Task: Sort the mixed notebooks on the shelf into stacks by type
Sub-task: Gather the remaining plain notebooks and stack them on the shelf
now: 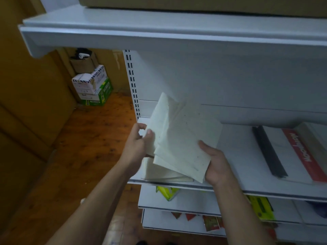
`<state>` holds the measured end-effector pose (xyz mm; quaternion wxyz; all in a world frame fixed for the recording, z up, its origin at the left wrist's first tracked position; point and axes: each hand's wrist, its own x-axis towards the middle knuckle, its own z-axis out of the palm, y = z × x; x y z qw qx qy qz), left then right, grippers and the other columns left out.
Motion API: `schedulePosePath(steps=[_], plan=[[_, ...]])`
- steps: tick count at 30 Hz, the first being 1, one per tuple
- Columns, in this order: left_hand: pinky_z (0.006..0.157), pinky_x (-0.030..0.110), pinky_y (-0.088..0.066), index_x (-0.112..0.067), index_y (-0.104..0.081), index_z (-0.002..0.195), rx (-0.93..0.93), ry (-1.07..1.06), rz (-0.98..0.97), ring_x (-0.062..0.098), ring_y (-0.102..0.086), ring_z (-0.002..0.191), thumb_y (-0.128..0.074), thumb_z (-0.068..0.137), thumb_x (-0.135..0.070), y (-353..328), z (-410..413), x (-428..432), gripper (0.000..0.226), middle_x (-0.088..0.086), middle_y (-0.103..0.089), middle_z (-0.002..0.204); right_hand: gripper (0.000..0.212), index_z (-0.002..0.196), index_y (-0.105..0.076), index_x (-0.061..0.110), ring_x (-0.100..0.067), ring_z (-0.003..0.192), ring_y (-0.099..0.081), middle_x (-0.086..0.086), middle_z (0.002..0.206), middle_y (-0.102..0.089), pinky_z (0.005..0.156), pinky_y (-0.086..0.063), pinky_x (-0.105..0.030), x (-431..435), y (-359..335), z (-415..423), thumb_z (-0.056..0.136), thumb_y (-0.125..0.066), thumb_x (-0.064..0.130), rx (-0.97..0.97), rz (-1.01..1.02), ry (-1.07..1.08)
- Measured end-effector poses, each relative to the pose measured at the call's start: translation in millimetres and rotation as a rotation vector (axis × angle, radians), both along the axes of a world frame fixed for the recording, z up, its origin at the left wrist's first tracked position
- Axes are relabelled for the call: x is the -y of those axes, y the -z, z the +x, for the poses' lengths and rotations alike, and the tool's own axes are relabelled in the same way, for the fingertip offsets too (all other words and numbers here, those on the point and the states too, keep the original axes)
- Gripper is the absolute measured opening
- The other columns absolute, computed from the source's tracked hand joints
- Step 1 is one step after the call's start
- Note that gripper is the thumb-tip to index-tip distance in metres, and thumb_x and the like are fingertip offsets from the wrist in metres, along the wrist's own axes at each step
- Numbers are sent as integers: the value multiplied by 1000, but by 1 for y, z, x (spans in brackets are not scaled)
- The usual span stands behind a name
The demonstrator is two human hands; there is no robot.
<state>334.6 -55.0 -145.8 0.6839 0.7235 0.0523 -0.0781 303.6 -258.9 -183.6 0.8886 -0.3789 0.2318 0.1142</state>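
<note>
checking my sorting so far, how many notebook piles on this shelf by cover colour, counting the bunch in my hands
pale: 2, the held bunch in left hand and right hand, and the flat stack below
red-banded: 1, the right pile
total: 3

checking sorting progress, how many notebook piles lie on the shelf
2: a pale pile at the left front of the shelf, beneath the held notebooks, and a red-banded pile at the right. More may lie past the frame's right edge.
</note>
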Motion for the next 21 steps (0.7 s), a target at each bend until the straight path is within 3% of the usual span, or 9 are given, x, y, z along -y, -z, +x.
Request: schedulePosePath(steps=[2, 4, 6, 9, 12, 14, 16, 17, 21], plan=[[52, 25, -48, -11, -46, 111, 31, 38, 27, 15, -57, 67, -37, 104, -32, -1, -3, 10, 24, 9, -54, 88, 34, 106, -71, 3, -29, 83, -72, -17, 102, -73, 64, -59, -40, 5, -3, 1, 77, -61, 18, 50, 2, -6], [59, 33, -45, -15, -47, 108, 48, 84, 10, 23, -54, 72, -34, 103, -40, -1, -3, 20, 28, 11, -56, 93, 41, 117, -64, 4, -27, 87, -72, -15, 105, -72, 66, -59, -39, 13, -7, 4, 78, -61, 16, 120, -42, 5], [58, 29, -46, -16, -46, 106, 35, 108, -46, 17, -56, 70, -34, 103, -40, -1, -3, 26, 27, 4, -57, 90, 42, 119, -62, 4, -26, 87, -72, -14, 104, -72, 67, -59, -37, 20, -12, 6, 78, -61, 15, 159, -97, 16], [59, 20, -46, -13, -46, 106, 53, 233, 62, 11, -54, 73, -28, 103, -45, -4, -12, 34, 37, -3, -53, 84, 29, 98, -72, 1, -25, 71, -72, -14, 88, -74, 56, -58, -34, 27, -13, 2, 76, -61, 16, 116, -75, -11], [71, 20, -50, -29, -58, 101, -25, 330, 52, 12, -61, 85, -17, 99, -57, 2, -17, 35, 50, -10, -63, 89, 21, 81, -76, 1, -23, 60, -71, -12, 74, -73, 48, -56, -32, 36, -12, -2, 82, -58, 13, 63, -103, -30], [76, 27, -53, -26, -61, 109, 0, 251, 371, 17, -61, 96, -22, 95, -62, 15, -12, 25, 55, -3, -65, 107, 18, 94, -69, -1, -22, 59, -71, -11, 72, -73, 48, -56, -31, 42, -12, -5, 89, -57, 12, 46, -162, 3], [83, 36, -52, -17, -51, 126, 75, 94, 995, 23, -53, 109, -48, 85, -68, 35, -9, 10, 66, 7, -55, 125, 20, 103, -66, 0, -23, 63, -71, -12, 79, -73, 51, -56, -32, 49, -9, -6, 90, -57, 12, 41, -160, 35], [82, 35, -53, -16, -44, 130, 52, 71, 1101, 23, -51, 110, -59, 77, -69, 46, -9, 5, 76, 7, -50, 128, 19, 103, -66, 1, -23, 64, -72, -12, 80, -73, 51, -56, -32, 52, -8, -7, 89, -57, 11, 36, -158, 43], [70, 31, -55, -13, -48, 126, -153, 63, 793, 19, -56, 93, -74, 78, -48, 54, -4, -9, 65, 8, -59, 126, 16, 100, -66, 2, -21, 59, -70, -9, 71, -74, 48, -55, -29, 60, -5, -6, 91, -56, 12, 24, -159, 23]])
